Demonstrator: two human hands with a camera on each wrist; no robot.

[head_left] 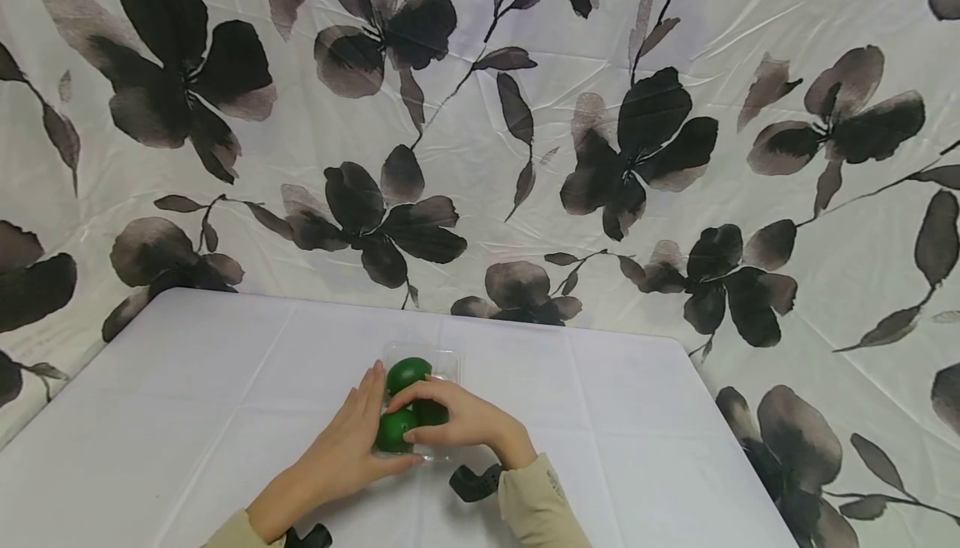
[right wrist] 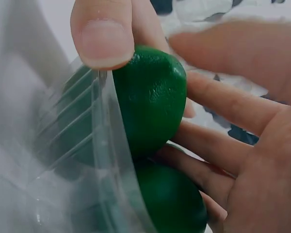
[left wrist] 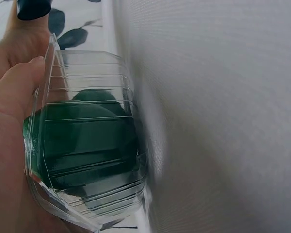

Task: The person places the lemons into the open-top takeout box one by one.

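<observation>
A clear plastic container (head_left: 446,362) on the table holds green limes: one at the far end (head_left: 408,371), one at the near left (head_left: 393,433) and one partly under my right hand (head_left: 431,413). My right hand (head_left: 465,416) reaches over from the right, its curled index finger and thumb pinching the near-left lime (right wrist: 153,104). Along the container's left side lies my left hand (head_left: 348,440), fingers straight and touching it, thumb stretched along the near edge. In the left wrist view the ribbed container wall (left wrist: 89,63) stands beside that thumb.
A white cloth covers the table (head_left: 622,423). Behind it hangs a white sheet (head_left: 487,156) printed with dark flowers. Black wrist-worn devices show at the right wrist (head_left: 475,483) and the left wrist (head_left: 309,538).
</observation>
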